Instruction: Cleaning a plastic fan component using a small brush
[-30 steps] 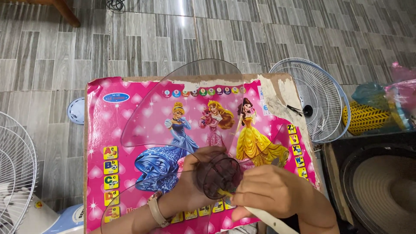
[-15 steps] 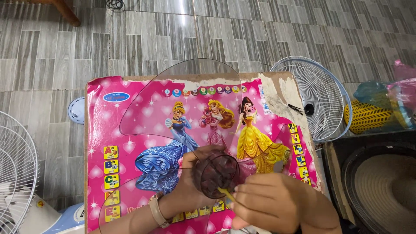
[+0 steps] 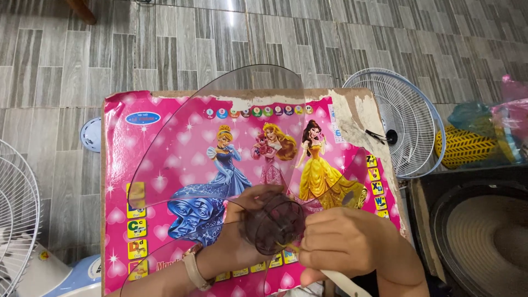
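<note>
The clear fan blade point(image 3: 220, 126) is gripped at its dark hub by the left hand point(image 3: 242, 236), steadying it on the pink table point(image 3: 165, 137); the right hand point(image 3: 341, 242), at 3 o'clock, is closed around a pale tool whose tip touches the hub.

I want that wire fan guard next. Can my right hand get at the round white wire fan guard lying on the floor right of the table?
Probably yes: the round white wire fan guard lies uncovered beside the table, but the right hand is busy now.
</note>
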